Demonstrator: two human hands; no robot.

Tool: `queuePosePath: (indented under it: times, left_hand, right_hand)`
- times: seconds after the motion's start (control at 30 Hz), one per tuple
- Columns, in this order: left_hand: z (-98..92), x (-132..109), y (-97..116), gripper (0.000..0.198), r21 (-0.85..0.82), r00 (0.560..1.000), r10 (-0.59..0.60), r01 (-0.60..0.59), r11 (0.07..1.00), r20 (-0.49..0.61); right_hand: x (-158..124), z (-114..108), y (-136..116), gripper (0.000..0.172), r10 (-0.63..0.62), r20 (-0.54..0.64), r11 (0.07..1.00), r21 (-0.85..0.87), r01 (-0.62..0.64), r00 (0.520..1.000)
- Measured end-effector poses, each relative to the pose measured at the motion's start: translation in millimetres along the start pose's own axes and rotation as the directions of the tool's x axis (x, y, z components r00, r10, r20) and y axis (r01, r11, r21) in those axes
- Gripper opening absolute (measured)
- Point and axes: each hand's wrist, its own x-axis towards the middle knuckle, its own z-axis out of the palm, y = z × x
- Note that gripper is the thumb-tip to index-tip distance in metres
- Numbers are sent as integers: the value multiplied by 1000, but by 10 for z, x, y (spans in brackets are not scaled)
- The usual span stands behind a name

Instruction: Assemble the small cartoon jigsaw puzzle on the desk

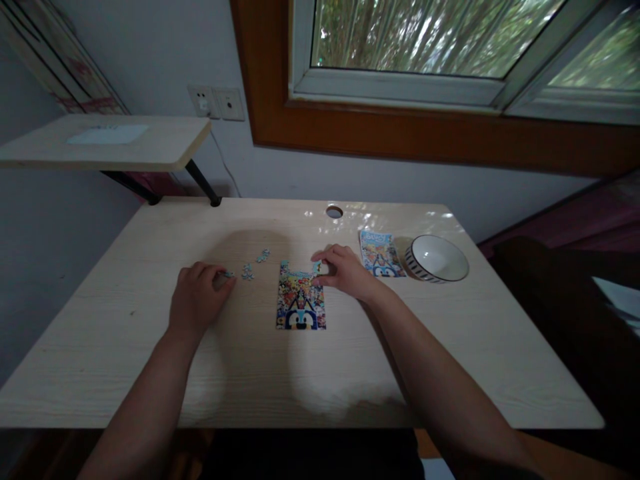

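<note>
A partly joined jigsaw puzzle (301, 300) with a blue cartoon dog lies flat on the table; its top edge is uneven, with a gap between the upper corners. At its upper right corner, my right hand (345, 270) has thumb and forefinger closed around a light-blue puzzle piece (318, 267). Left of the puzzle, my left hand (197, 293) rests on the table, pinching another small blue puzzle piece (229, 274) at its fingertips. Between the hands, small groups of loose blue pieces (248, 271) lie on the wood, some farther back (263, 255).
A picture sheet (381, 255) with the same dog lies right of my right hand, against a white bowl (414, 264) with a striped outside. A raised shelf (165, 157) stands at the back left. The pale table (260, 380) has a round hole (335, 212) near its back edge.
</note>
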Motion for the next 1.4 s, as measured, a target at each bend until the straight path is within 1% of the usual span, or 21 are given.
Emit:
queuePosePath:
  times: [0.1, 0.17, 0.43, 0.6, 0.7, 0.87, 1.03, 1.17, 1.4]
  left_hand:
    - [19, 4, 65, 32, -2, 999, 40, -40, 999, -6]
    - [30, 8, 70, 31, -15, 998, 55, -56, 998, -8]
    - [39, 9, 31, 30, -108, 997, 68, -70, 992, -23]
    - [28, 16, 48, 30, -169, 999, 47, -49, 984, -18]
    - [20, 28, 5, 30, -202, 999, 28, -31, 979, -18]
    - [12, 44, -119, 31, -199, 999, 4, -12, 980, -38]
    - [11, 38, -110, 28, -183, 1000, 29, -28, 983, -1]
    - [14, 43, -84, 26, -184, 999, 21, -16, 983, 28]
    - [43, 53, -107, 27, -202, 999, 3, 8, 979, 52]
  right_hand:
    - [4, -7, -1, 53, 2, 7, 1000, 2, -2, 1000]
    - [7, -11, -4, 53, 3, 9, 1000, -1, -3, 1000]
    - [4, -13, -11, 52, 27, 15, 1000, -8, -27, 1000]
    - [5, -5, -3, 52, 27, 25, 1000, -12, -26, 999]
    - [6, -11, -12, 52, 40, 22, 999, -8, -40, 999]
    - [5, -25, -27, 52, 30, 20, 1000, 2, -30, 999]
    - [5, -12, -16, 52, 32, 18, 999, -6, -32, 999]
    - [7, -8, -13, 51, 28, 21, 1000, -7, -27, 999]
    - [7, -20, -25, 52, 22, 14, 1000, 9, -23, 1000]
